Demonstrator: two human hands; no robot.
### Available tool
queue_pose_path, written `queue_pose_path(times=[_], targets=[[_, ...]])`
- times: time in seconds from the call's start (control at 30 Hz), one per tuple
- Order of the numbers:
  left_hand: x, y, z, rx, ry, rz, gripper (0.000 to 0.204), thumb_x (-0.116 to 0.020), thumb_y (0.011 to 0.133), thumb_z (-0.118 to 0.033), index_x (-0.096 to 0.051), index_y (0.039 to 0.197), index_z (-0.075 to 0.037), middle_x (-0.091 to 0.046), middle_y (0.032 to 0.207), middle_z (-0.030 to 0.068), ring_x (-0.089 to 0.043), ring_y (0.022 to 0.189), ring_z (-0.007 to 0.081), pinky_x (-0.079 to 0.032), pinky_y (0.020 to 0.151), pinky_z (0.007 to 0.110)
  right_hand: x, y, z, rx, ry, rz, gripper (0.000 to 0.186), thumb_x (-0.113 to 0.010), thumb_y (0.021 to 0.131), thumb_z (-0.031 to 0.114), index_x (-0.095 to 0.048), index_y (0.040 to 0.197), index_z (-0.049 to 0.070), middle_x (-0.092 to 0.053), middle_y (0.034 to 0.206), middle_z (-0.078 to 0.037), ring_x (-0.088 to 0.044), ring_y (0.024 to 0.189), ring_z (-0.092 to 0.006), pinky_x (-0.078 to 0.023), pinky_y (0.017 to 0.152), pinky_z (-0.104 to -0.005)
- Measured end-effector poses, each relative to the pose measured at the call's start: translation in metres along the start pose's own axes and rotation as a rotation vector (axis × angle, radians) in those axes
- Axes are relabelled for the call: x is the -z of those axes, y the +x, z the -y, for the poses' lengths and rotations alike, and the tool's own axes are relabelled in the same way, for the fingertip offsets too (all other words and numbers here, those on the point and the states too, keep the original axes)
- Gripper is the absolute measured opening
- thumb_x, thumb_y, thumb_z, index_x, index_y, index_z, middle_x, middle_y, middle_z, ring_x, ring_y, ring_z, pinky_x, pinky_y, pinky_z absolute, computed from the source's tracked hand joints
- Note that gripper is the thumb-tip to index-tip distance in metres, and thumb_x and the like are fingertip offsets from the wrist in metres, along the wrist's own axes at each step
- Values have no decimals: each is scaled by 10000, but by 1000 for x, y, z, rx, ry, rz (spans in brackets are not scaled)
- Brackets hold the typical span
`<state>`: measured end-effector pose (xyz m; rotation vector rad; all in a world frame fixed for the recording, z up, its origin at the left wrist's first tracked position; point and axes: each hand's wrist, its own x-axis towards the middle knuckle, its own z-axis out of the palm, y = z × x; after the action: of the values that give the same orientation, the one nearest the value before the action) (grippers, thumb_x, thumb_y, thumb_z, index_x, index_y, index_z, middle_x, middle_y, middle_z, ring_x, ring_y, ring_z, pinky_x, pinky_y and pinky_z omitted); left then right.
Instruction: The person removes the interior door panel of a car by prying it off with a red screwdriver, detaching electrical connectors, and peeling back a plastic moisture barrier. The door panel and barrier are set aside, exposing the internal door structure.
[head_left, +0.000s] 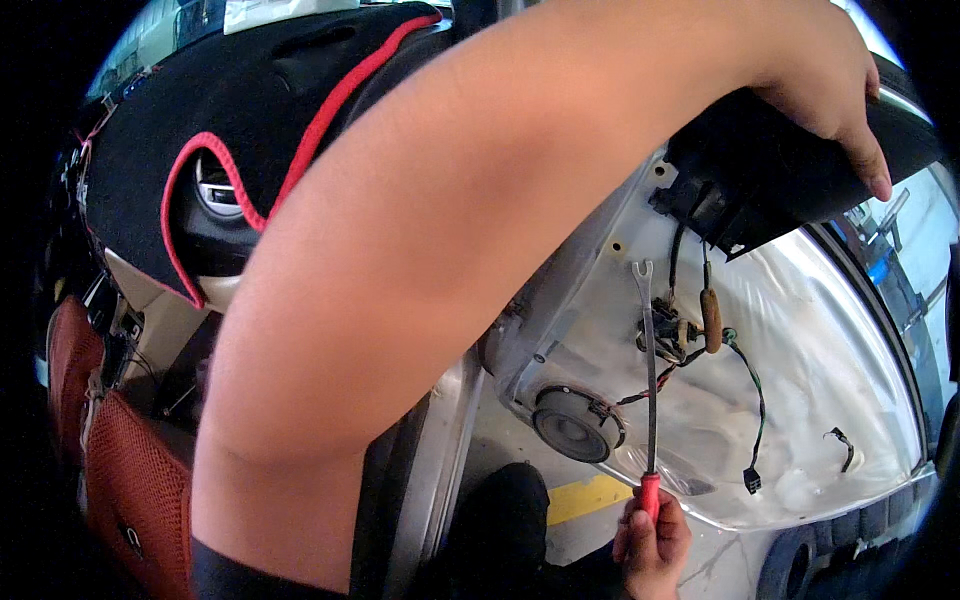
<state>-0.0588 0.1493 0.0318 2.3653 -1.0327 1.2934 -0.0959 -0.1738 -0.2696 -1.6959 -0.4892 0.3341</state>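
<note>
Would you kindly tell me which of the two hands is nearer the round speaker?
The right hand, the lower one, gripping the red-handled, fork-tipped pry tool; the left hand is much higher, at the black panel.

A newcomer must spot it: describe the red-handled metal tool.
Find the silvery-white inner face of the car door. In front of it, the long, red-handled metal tool points upward from the bare right hand. Its straight shaft and forked tip set it apart from the thin, dark hanging wire nearby.
</note>
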Motion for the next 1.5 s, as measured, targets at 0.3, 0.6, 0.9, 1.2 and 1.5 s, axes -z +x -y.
queue_pose_path(times=[0.3, 0.6, 0.9, 1.2, 1.5], targets=[[-25, -3, 10, 13, -96, -205, 572, -841, 838, -372, -718, 1056, 143, -718, 1027, 324, -716, 984, 421, -557, 906, 406, -69, 8, -13, 129, 195, -194, 362, -562, 1061, 110, -461, 1377, -34, -627, 919, -63, -513, 597, -66, -413, 522, -198], [-71, 44, 51, 52, 177, -10, 647, -756, 815, -650, -808, 1090, -67, -765, 1090, 194, -739, 1005, 346, -567, 914, 424, -81, 34, -26, 291, -124, -311, 379, -576, 1045, 77, -506, 1382, -80, -620, 899, -37, -543, 713, -88, -459, 659, -223], [-70, 46, 46, -38, 237, -43, 574, -734, 859, -586, -806, 1045, -49, -762, 1058, 204, -734, 983, 362, -567, 891, 435, -49, 32, 8, 330, -444, -492, 346, -654, 968, 101, -639, 1252, -97, -647, 811, -48, -575, 686, -100, -470, 634, -246], [-59, 40, 41, -113, 311, -17, 510, -712, 902, -523, -803, 1001, -31, -759, 1026, 214, -730, 960, 379, -566, 868, 445, -64, 52, 57, 494, -605, -499, 378, -666, 975, 169, -662, 1259, -80, -617, 852, -8, -543, 759, -84, -442, 687, -234], [-53, 14, 33, 3, 40, -72, 571, -733, 853, -600, -820, 1050, -71, -770, 1052, 186, -739, 966, 329, -564, 901, 432, -66, 55, 2, 466, -497, -318, 379, -728, 920, 89, -638, 1251, -73, -731, 911, -158, -708, 767, -204, -554, 724, -303]])
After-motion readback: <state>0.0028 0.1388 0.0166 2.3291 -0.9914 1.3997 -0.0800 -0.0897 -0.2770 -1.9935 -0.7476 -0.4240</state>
